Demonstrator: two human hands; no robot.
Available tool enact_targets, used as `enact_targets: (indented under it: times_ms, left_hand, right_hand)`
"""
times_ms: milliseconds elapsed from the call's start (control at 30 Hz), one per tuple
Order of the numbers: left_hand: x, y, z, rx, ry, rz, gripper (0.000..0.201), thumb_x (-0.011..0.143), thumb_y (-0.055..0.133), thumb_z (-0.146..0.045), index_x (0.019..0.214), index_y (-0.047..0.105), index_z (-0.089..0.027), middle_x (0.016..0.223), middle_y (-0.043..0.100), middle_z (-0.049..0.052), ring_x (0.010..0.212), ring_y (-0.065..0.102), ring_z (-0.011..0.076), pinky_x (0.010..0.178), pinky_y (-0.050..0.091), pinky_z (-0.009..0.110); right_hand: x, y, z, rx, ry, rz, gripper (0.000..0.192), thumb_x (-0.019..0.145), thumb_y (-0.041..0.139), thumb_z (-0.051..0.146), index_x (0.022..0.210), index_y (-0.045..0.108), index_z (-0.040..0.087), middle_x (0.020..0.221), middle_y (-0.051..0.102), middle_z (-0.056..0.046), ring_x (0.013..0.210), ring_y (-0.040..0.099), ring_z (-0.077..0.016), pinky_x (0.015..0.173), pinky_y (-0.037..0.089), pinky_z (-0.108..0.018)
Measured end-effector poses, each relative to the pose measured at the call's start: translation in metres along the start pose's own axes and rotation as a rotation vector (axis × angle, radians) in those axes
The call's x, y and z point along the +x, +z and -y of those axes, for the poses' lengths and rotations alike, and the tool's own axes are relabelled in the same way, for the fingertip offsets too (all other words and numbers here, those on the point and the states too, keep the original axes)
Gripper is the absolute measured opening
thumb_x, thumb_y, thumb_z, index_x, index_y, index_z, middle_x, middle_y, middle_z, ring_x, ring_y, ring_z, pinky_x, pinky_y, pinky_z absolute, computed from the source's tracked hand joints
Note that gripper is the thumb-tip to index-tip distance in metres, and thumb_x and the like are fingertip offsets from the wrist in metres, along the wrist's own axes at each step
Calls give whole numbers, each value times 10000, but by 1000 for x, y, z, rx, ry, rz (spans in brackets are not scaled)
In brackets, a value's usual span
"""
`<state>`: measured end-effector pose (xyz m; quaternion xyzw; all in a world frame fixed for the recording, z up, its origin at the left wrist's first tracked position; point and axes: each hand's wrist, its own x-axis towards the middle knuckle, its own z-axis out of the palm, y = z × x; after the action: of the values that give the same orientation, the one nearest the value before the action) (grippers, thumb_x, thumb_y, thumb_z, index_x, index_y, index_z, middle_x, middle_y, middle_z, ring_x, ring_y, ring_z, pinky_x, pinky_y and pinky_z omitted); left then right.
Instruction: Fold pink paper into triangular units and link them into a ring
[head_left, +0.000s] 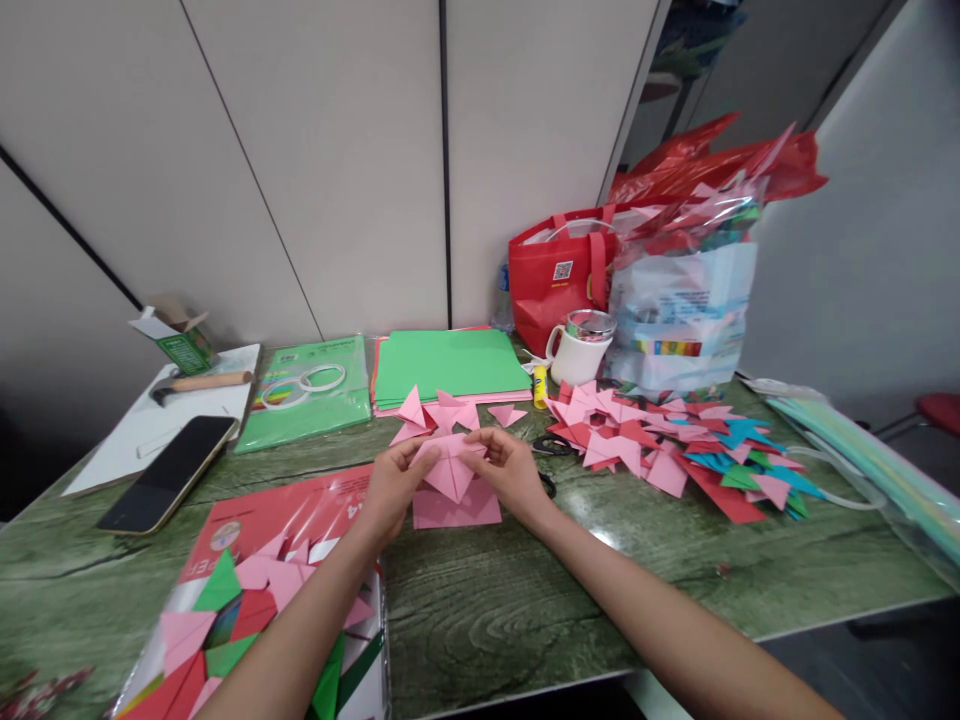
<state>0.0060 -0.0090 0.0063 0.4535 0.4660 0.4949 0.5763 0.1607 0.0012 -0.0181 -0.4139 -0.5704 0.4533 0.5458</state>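
Between my two hands is a folded piece of pink paper (452,474), its pointed end facing me and crease lines showing. My left hand (397,485) pinches its left side, thumb on top. On the right side, my right hand (514,475) grips the same paper between thumb and fingers. Just beneath it, a flat pink sheet (457,512) lies on the table. Folded pink pieces (442,410) rest just beyond my fingers, with a small pink triangle (507,414) to their right. Black-handled scissors (553,444), partly hidden, lie beside my right hand.
A red paper packet (285,510) with folded pieces lies front left; a phone (171,470) and hammer (202,382) are farther left. Green sheets (450,366), a glue stick (540,387) and a white mug (579,350) stand behind. Colored folded stars (615,430) and bags (682,310) occupy the right.
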Motion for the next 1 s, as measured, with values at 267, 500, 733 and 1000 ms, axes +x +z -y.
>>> enact_targets:
  times_ms: [267,500,733,1000]
  left_hand:
    - [0,-2,3,113,69,-32,268,648,668,-366,780,695,-135,666,648,20,568,550,127,526,438,224]
    - [2,-3,-3,180,273,-227,309,605,707,-318,862,666,-151,896,662,61,804,591,173,715,447,249]
    - [2,0,1,97,177,-69,451,705,605,-400,1061,505,-142,573,584,-19,516,578,136,547,483,272]
    - [-2,5,-1,-46,42,-31,784,576,743,-244,1264,387,-121,713,648,15,591,598,123,625,519,284]
  right_hand:
    - [-1,-1,6,-25,-52,0,182,685,618,254,846,587,172,824,618,-42,739,576,-160,595,447,-244]
    - [-1,-2,10,-24,-88,-72,85,691,609,258,725,594,182,733,598,-20,691,562,-155,613,467,-258]
    - [0,-4,5,-1,-226,-150,81,657,580,126,650,612,200,846,574,-44,868,551,-180,734,456,-291]
    - [-4,-1,8,-78,-260,-27,206,658,509,49,657,638,210,962,570,-48,957,533,-188,800,425,-317]
